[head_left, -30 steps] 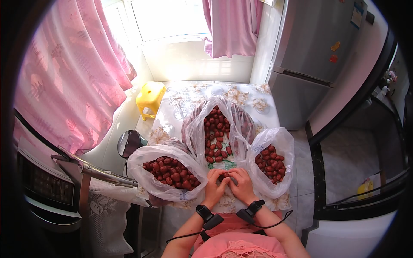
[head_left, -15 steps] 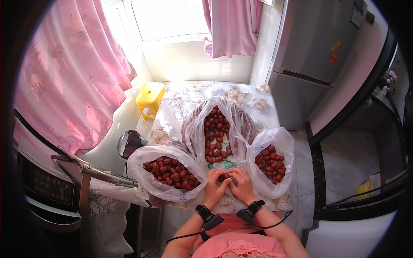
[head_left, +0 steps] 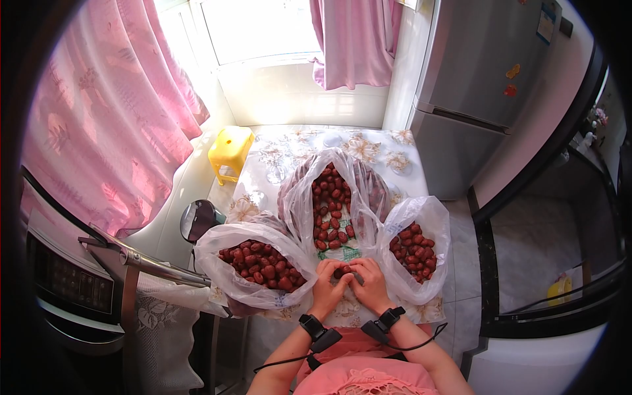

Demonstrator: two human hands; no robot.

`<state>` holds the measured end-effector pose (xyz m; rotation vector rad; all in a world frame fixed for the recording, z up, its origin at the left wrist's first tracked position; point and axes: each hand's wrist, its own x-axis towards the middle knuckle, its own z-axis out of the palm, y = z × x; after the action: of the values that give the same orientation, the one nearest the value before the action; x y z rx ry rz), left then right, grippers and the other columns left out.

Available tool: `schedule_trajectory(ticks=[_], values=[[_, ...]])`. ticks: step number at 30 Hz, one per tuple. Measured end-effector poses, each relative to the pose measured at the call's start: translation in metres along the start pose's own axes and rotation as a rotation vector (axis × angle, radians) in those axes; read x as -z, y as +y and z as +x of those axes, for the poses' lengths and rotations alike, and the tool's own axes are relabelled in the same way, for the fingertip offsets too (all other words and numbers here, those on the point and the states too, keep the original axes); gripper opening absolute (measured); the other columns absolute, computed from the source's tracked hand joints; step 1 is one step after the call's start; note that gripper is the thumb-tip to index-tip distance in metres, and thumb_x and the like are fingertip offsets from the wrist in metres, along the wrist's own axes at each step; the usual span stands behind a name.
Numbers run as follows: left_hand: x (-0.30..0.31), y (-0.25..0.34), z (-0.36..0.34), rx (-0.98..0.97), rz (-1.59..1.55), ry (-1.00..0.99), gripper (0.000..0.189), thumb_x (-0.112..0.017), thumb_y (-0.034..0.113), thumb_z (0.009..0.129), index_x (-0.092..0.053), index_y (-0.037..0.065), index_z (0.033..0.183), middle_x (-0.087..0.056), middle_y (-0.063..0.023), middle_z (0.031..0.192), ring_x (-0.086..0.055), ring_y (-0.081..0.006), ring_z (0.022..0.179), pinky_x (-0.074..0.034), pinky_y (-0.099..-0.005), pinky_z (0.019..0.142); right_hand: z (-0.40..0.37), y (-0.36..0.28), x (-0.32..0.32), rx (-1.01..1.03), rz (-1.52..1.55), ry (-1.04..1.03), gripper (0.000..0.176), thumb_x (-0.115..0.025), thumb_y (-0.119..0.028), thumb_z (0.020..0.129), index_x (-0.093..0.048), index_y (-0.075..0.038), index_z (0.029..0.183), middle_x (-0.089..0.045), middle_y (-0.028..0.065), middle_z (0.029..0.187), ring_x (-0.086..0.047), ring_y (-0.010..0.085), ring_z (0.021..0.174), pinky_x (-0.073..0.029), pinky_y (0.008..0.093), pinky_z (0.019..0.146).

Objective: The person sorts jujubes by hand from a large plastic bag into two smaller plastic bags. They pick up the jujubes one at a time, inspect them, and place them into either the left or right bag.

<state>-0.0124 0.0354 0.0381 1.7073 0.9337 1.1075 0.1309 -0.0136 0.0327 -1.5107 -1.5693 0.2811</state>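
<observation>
Between my two hands, just in front of the middle bag, are dark red dried jujubes (head_left: 341, 271), partly covered by my fingers. My left hand (head_left: 328, 287) curls round them from the left, and my right hand (head_left: 370, 282) closes in from the right, fingertips nearly meeting. Beyond them a clear plastic bag (head_left: 299, 191) lies open with many jujubes (head_left: 332, 197) inside. To the left stands another open bag (head_left: 217, 240) holding a heap of jujubes (head_left: 263, 264). On the right, a third bag (head_left: 442, 224) contains a smaller heap (head_left: 413, 252).
A flowered tablecloth (head_left: 263, 158) covers the table. A yellow stool (head_left: 230, 148) stands beyond its left edge, and a grey fridge (head_left: 454, 145) rises at the back right. An oven (head_left: 69, 276) with a metal handle is at far left. Pink curtains (head_left: 99, 118) hang by the window.
</observation>
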Motion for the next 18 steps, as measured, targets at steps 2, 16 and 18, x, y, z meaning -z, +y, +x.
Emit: schedule_trajectory(ticks=[2, 16, 18], values=[[-0.0002, -0.0012, -0.0002, 0.0, 0.005, -0.001, 0.024, -0.078, 0.008, 0.082, -0.068, 0.002, 0.103, -0.064, -0.0097, 0.101, -0.063, -0.0253, 0.096, -0.05, -0.033, 0.085, 0.0003, -0.0009, 0.0003, -0.005, 0.002, -0.002, 0.019, -0.073, -0.005, 0.079, -0.07, -0.004, 0.097, -0.067, 0.01, 0.109, -0.062, 0.0333, 0.104, -0.049, 0.0431, 0.092], [-0.0005, -0.006, -0.0006, -0.003, 0.001, 0.001, 0.027, -0.08, 0.005, 0.076, -0.063, 0.002, 0.097, -0.061, -0.0088, 0.098, -0.061, -0.0238, 0.091, -0.05, -0.033, 0.081, 0.0011, -0.0042, 0.0021, -0.015, -0.001, -0.011, 0.019, -0.074, -0.006, 0.08, -0.071, -0.004, 0.099, -0.067, 0.0106, 0.109, -0.063, 0.0331, 0.105, -0.049, 0.0433, 0.093], [-0.0001, -0.0049, -0.0004, -0.013, 0.008, 0.002, 0.027, -0.08, 0.005, 0.077, -0.063, 0.003, 0.097, -0.061, -0.0088, 0.098, -0.061, -0.0241, 0.091, -0.049, -0.0333, 0.081, 0.0012, -0.0045, 0.0021, -0.012, 0.0, -0.008, 0.019, -0.074, -0.006, 0.08, -0.071, -0.004, 0.099, -0.067, 0.0107, 0.109, -0.063, 0.0333, 0.105, -0.049, 0.0436, 0.092]])
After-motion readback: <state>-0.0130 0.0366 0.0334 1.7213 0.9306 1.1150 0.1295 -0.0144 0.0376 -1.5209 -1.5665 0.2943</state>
